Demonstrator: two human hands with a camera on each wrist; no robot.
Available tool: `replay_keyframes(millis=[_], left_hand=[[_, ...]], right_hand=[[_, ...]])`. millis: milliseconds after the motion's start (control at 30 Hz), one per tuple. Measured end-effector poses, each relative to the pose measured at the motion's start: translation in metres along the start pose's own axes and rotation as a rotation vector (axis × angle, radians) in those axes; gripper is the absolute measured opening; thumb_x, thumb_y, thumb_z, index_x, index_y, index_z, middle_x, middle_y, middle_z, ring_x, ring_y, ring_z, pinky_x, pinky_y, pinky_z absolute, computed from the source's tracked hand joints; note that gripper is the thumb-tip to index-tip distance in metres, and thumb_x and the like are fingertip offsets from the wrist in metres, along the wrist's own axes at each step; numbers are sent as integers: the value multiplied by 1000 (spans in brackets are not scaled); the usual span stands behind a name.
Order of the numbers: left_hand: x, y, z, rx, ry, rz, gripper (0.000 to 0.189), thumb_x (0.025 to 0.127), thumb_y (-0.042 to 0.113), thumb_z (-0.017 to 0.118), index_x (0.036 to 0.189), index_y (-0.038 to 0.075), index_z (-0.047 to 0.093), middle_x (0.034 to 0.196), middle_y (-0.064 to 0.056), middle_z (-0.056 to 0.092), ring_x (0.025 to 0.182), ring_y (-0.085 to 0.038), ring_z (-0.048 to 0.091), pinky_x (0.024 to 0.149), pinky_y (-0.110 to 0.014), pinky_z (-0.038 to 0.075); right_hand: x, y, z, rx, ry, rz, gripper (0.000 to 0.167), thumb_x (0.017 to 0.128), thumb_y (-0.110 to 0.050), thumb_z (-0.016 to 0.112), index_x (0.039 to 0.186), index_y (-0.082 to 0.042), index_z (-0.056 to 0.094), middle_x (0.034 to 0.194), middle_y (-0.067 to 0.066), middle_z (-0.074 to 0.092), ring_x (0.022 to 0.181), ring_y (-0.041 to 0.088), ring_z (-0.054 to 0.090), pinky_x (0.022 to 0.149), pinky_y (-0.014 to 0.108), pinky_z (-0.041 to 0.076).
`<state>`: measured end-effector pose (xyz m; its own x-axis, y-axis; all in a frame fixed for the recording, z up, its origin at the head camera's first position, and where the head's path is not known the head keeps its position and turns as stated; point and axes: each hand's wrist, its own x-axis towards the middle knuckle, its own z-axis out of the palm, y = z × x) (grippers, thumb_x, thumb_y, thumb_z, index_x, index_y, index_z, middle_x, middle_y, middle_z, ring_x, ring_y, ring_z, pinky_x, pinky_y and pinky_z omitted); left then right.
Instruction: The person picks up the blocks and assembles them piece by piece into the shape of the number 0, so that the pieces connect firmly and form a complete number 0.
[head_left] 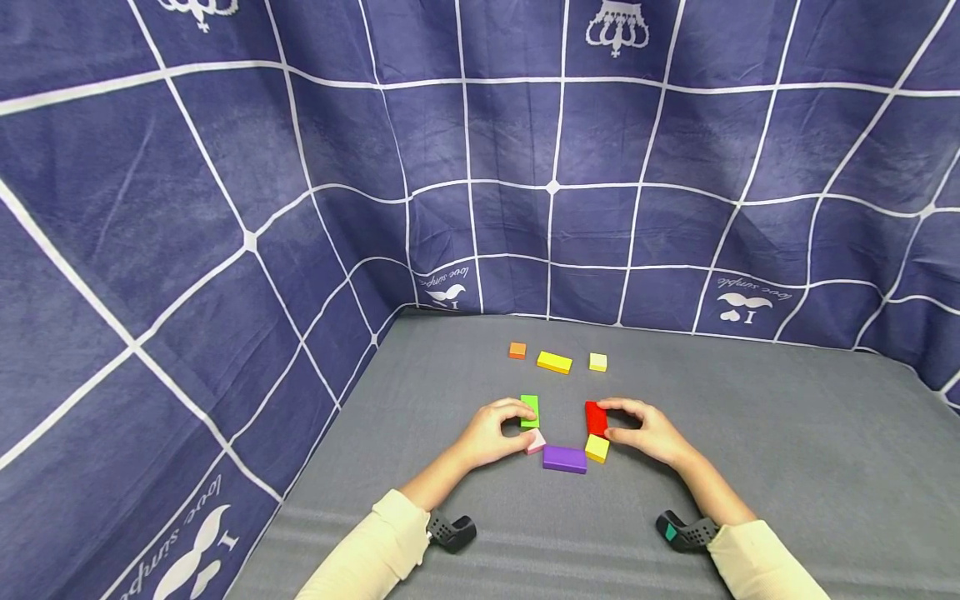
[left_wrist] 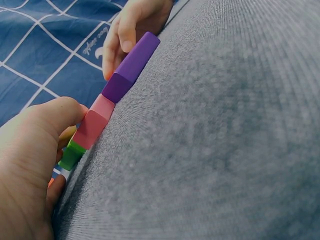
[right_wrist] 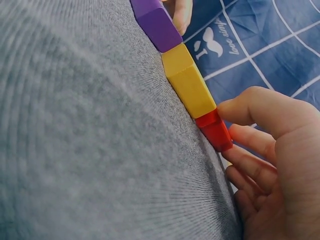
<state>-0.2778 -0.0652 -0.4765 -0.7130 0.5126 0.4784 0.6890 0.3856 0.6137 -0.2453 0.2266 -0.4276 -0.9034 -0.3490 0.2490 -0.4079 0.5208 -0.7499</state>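
Observation:
In the head view, my left hand (head_left: 495,429) curls its fingers over a green block (head_left: 529,402), while its thumb touches a small pink block (head_left: 536,443) at the near end. My right hand (head_left: 648,429) holds a red block (head_left: 596,417) with its fingers at the far end and its thumb near a yellow block (head_left: 597,449). Between the pink and yellow blocks lies a purple block (head_left: 565,459). Together these blocks form a U open at the far side. The right wrist view shows the thumb beside the joint of the yellow (right_wrist: 192,85) and red (right_wrist: 216,131) blocks.
Farther back on the grey surface (head_left: 750,417) sit an orange block (head_left: 517,351), a long yellow block (head_left: 554,362) and a pale yellow block (head_left: 597,362). A blue gridded cloth (head_left: 510,225) hangs behind and on the left. Each wrist wears a dark band (head_left: 452,532).

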Motion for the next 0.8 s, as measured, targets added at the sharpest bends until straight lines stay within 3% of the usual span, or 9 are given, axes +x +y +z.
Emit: replay_keyframes(millis=[233, 433, 633, 800], left_hand=[[0, 1, -1, 5, 1, 3, 25, 82, 15, 75, 105, 5, 72, 111, -6, 68, 111, -22, 61, 99, -32, 44], [-1, 0, 1, 6, 13, 23, 24, 82, 14, 75, 104, 4, 72, 109, -7, 68, 109, -22, 61, 98, -31, 45], [-1, -1, 1, 7, 14, 19, 25, 82, 15, 75, 103, 4, 72, 110, -7, 68, 110, -23, 61, 98, -32, 44], [0, -1, 1, 12, 8, 16, 25, 82, 15, 75, 104, 5, 72, 110, -7, 68, 110, -22, 61, 99, -32, 44]], right_hand=[[1, 5, 1, 14, 5, -12, 38, 82, -3, 71, 119, 6, 64, 119, 22, 64, 113, 41, 55, 97, 45, 42], [0, 22, 10, -2, 90, -68, 39, 79, -1, 74, 117, 6, 65, 119, 21, 63, 112, 37, 57, 95, 32, 44], [-4, 42, 19, -52, 179, -135, 40, 77, -7, 80, 115, -3, 69, 121, 13, 64, 113, 16, 57, 92, 17, 39], [-9, 43, 21, -33, 195, -154, 40, 77, -10, 81, 115, -5, 69, 122, 10, 65, 113, 4, 54, 90, 18, 38]])
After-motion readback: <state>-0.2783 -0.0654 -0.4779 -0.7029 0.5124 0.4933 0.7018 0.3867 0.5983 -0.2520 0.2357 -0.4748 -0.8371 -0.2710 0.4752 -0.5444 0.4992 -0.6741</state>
